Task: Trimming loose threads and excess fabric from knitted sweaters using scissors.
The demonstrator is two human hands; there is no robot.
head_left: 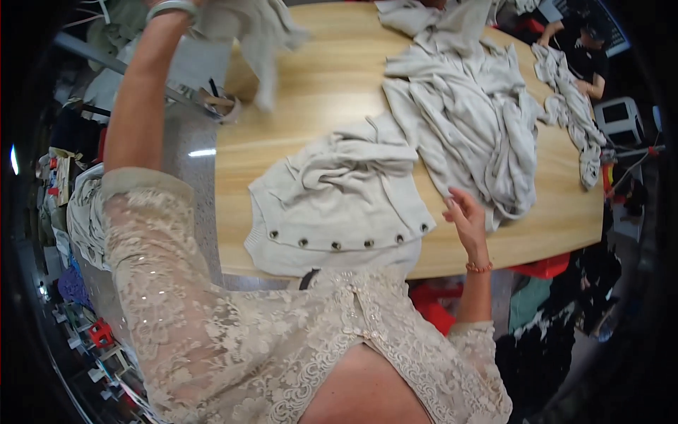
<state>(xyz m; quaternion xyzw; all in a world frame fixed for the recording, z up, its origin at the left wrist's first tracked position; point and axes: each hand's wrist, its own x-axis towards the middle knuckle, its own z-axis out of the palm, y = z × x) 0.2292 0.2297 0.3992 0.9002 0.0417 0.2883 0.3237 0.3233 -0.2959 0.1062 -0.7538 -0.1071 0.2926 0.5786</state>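
Wooden table [318,85] — buttoned sweater [346,205] near right fingers [465,203] — screen [613,27] illegible.

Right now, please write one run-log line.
left hand: mostly out of frame, by cloth; right hand: empty, near buttoned garment; table: garment pile

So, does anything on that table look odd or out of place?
Nothing looks spilled or damaged, just untidy: the buttoned knit garment is bunched along its far side, and the pale garments to its right lie in a rumpled heap on the wooden table.
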